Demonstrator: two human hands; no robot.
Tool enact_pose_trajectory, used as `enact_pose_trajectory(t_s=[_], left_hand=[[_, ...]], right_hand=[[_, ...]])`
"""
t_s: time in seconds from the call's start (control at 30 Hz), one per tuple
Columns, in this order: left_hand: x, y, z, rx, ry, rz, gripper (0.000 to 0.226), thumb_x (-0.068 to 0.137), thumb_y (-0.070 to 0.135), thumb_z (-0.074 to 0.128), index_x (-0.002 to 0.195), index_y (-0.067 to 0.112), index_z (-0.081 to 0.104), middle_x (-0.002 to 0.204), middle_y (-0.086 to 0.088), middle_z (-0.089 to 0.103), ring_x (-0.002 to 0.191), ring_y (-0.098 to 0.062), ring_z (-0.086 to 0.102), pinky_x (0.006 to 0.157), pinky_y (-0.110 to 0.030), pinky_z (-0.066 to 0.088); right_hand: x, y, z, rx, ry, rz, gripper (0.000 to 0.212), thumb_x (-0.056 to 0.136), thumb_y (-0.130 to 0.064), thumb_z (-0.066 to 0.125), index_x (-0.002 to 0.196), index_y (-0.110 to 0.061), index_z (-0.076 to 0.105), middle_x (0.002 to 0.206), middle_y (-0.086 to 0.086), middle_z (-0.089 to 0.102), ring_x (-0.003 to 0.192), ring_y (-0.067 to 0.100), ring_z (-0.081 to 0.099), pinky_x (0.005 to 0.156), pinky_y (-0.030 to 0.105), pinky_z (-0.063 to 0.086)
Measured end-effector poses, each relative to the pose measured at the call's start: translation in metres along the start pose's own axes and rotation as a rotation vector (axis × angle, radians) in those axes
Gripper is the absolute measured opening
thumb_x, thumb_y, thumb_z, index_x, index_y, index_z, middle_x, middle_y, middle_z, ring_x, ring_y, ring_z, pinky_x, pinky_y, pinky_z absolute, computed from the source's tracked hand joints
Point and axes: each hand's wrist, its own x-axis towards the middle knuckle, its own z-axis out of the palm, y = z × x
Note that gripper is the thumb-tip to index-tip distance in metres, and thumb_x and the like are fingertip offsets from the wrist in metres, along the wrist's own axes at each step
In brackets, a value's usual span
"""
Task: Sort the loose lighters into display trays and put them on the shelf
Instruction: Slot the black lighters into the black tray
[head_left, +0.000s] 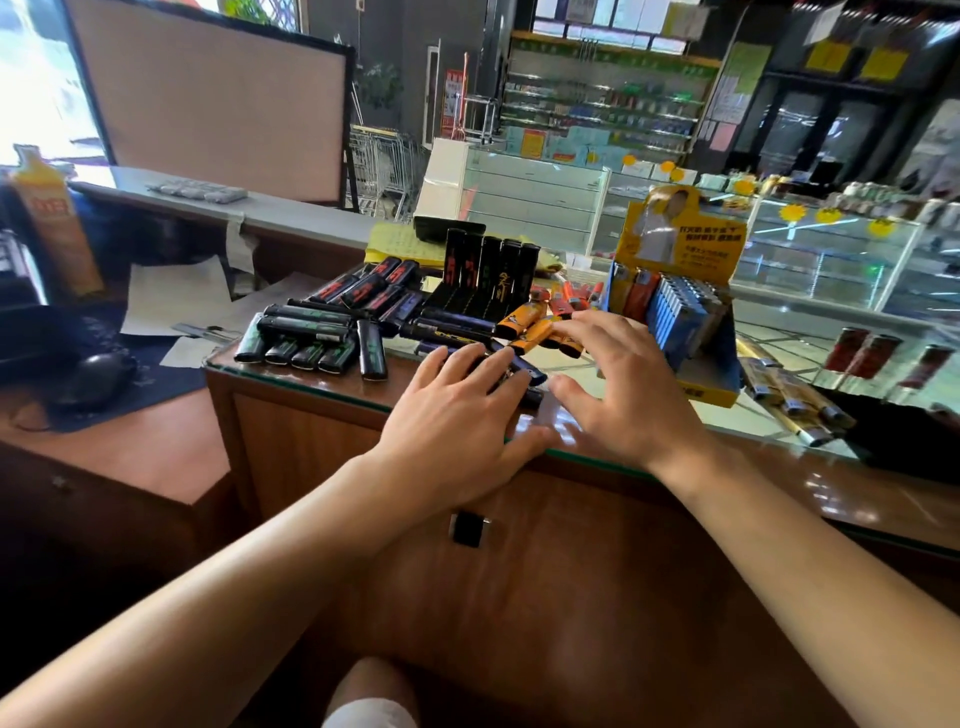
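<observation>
Loose black lighters (311, 338) lie in a heap on the glass-topped counter (571, 374), some with green print, some with red. Several black ones stand upright (488, 270) behind the heap. Orange lighters (530, 327) lie near the middle. A yellow and blue display tray (691, 332) at the right holds rows of blue and orange lighters. My left hand (462, 415) lies flat with straight fingers on dark lighters at the counter's front edge. My right hand (623, 384) hovers spread beside the tray, fingertips near the orange lighters, holding nothing.
Gold and white lighters (795, 400) lie right of the tray, red ones (862, 353) further right. A yellow pad (395, 244) sits behind the heap. Papers and a black mouse (93, 379) are on the lower desk at left. Glass showcases and shelves fill the background.
</observation>
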Motion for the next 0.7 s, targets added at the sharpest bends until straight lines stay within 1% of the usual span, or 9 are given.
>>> enact_pose_trajectory(t_s=[0.13,0.23,0.27,0.33,0.4,0.47,0.53,0.63,0.7], left_hand=[[0.006,0.002,0.002,-0.031,0.033,0.017,0.074,0.089,0.068,0.019,0.142,0.028,0.050,0.153,-0.002,0.042,0.139,-0.029,0.036,0.113,-0.049,0.026],[0.008,-0.009,-0.001,-0.041,-0.031,-0.074,0.075,0.085,0.072,0.012,0.147,0.039,0.038,0.160,0.001,0.030,0.146,-0.030,0.024,0.116,-0.056,0.019],[0.007,-0.011,0.000,-0.030,-0.050,-0.084,0.076,0.084,0.072,0.008,0.148,0.040,0.035,0.160,0.002,0.030,0.147,-0.028,0.022,0.117,-0.057,0.018],[0.001,-0.009,0.003,-0.019,-0.024,-0.049,0.072,0.087,0.068,0.011,0.148,0.038,0.037,0.154,0.004,0.040,0.142,-0.027,0.031,0.114,-0.055,0.025],[-0.004,-0.006,0.005,-0.035,0.029,-0.008,0.065,0.092,0.061,0.019,0.146,0.035,0.044,0.144,0.004,0.049,0.133,-0.028,0.041,0.107,-0.052,0.035],[-0.004,-0.004,0.006,-0.050,0.059,-0.007,0.060,0.094,0.057,0.023,0.143,0.033,0.047,0.137,0.004,0.053,0.127,-0.027,0.045,0.102,-0.050,0.039],[-0.002,-0.002,0.006,-0.054,0.050,-0.030,0.064,0.091,0.062,0.022,0.144,0.033,0.045,0.136,0.004,0.053,0.126,-0.027,0.044,0.103,-0.049,0.038],[0.003,0.005,0.004,-0.045,-0.006,-0.039,0.078,0.085,0.072,0.015,0.147,0.032,0.040,0.145,0.004,0.047,0.136,-0.025,0.038,0.110,-0.051,0.033],[0.005,0.006,0.004,-0.036,-0.026,-0.040,0.081,0.083,0.074,0.012,0.147,0.031,0.038,0.147,0.004,0.045,0.138,-0.024,0.036,0.110,-0.051,0.032]], right_hand=[[-0.006,0.003,-0.005,0.011,0.019,0.014,0.056,0.087,-0.044,0.055,0.139,-0.022,0.053,0.144,-0.001,0.047,0.134,0.015,0.034,0.106,0.021,0.020],[-0.009,0.004,-0.008,0.017,0.027,0.017,0.058,0.086,-0.045,0.053,0.138,-0.022,0.053,0.144,-0.002,0.047,0.133,0.013,0.033,0.105,0.019,0.019],[-0.010,0.003,-0.008,0.017,0.023,0.016,0.058,0.085,-0.045,0.052,0.138,-0.022,0.054,0.143,-0.001,0.048,0.133,0.014,0.033,0.105,0.020,0.020],[-0.013,0.003,-0.009,0.005,0.011,0.007,0.058,0.085,-0.046,0.052,0.138,-0.022,0.054,0.143,-0.001,0.048,0.134,0.015,0.034,0.107,0.022,0.021],[-0.016,0.004,-0.010,-0.018,0.003,-0.004,0.058,0.086,-0.047,0.051,0.138,-0.022,0.054,0.143,-0.001,0.048,0.135,0.015,0.034,0.108,0.024,0.022],[-0.019,0.004,-0.011,-0.033,-0.017,-0.017,0.058,0.087,-0.047,0.050,0.139,-0.022,0.053,0.145,-0.001,0.048,0.138,0.017,0.031,0.110,0.027,0.021],[-0.023,0.004,-0.012,-0.049,-0.031,-0.035,0.059,0.088,-0.049,0.049,0.140,-0.021,0.052,0.145,0.000,0.048,0.140,0.020,0.030,0.112,0.031,0.022],[-0.029,0.005,-0.015,-0.071,-0.030,-0.041,0.064,0.088,-0.056,0.040,0.141,-0.021,0.052,0.145,0.001,0.048,0.140,0.022,0.031,0.113,0.035,0.025],[-0.032,0.006,-0.016,-0.088,-0.033,-0.044,0.068,0.088,-0.058,0.035,0.141,-0.020,0.051,0.145,0.001,0.049,0.140,0.023,0.032,0.113,0.036,0.027]])
